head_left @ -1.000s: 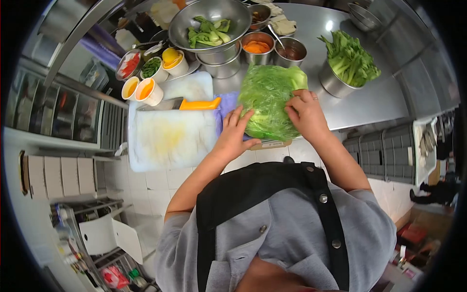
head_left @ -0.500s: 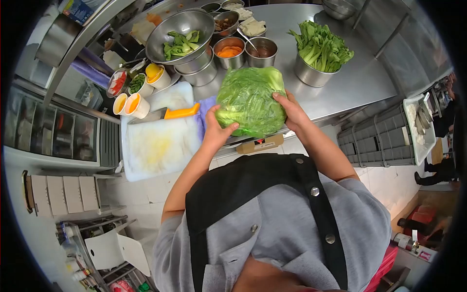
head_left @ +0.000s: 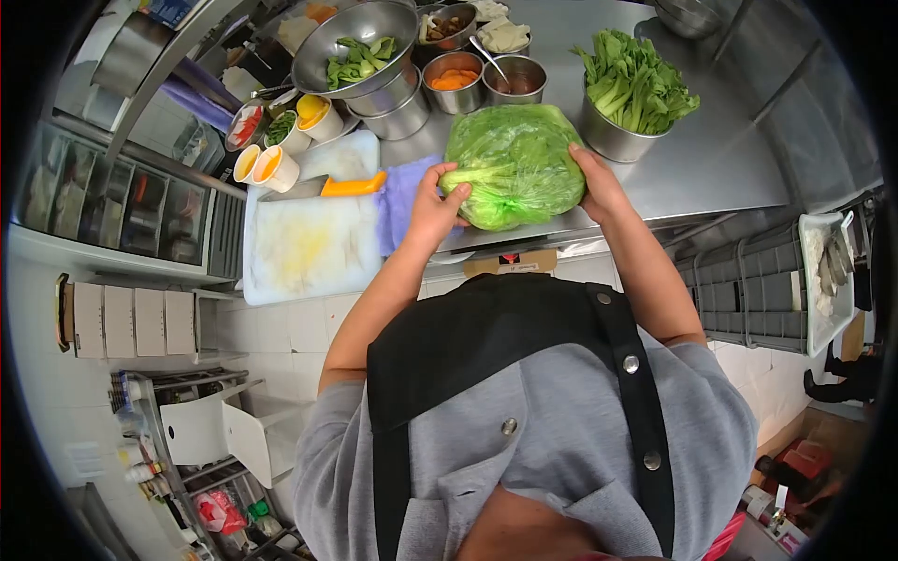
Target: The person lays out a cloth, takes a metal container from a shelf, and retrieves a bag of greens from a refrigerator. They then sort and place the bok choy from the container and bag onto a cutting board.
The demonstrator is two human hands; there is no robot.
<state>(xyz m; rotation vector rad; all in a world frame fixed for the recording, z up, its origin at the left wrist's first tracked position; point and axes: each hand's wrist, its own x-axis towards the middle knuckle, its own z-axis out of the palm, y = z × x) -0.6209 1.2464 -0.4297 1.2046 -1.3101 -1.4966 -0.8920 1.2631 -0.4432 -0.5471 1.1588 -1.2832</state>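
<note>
A clear plastic bag of leafy greens (head_left: 514,173) is held at the front edge of the steel counter, with pale stalks showing through the film. My left hand (head_left: 436,208) grips its left side, thumb on top. On the opposite side, my right hand (head_left: 599,185) is curled around the bag, its fingers partly hidden behind it. Left of the bag, a purple cloth (head_left: 404,201) lies against a white cutting board (head_left: 304,266). A knife with an orange handle (head_left: 354,184) rests across the board.
A steel pot (head_left: 613,140) of upright greens stands to the right on the counter (head_left: 720,178). Behind the bag are metal pots, one with sliced carrots (head_left: 456,79), and a large bowl (head_left: 313,56). Paper cups (head_left: 278,170) stand by the board. Grey crates (head_left: 748,290) are at right.
Both hands have shifted the bag slightly away from my body and to the right, turning it so that its stalks and bunched plastic show. The whole view has also moved a little.
</note>
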